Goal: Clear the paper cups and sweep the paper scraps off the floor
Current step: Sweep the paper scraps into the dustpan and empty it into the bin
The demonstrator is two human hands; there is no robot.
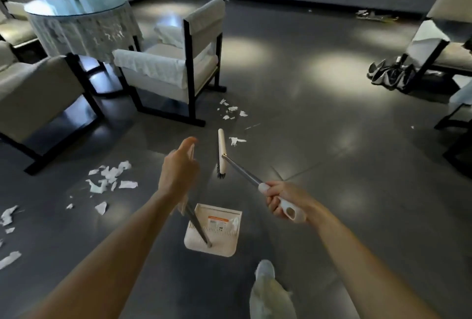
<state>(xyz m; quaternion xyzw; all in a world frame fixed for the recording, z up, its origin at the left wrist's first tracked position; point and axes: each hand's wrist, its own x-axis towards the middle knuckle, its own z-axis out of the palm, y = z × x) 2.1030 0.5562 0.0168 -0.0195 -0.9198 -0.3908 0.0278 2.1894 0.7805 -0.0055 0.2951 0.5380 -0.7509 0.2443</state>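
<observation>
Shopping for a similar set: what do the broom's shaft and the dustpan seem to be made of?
Broom: shaft likely polished metal, from its silvery sheen. Dustpan: probably matte cream plastic, judging by its moulded ridges and rounded corners.

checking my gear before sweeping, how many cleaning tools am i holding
2. A broom gripped by the right hand, its head ahead beside a paper scrap; a long-handled dustpan held by the left hand, pan low below it. Others may lie out of view.
</observation>
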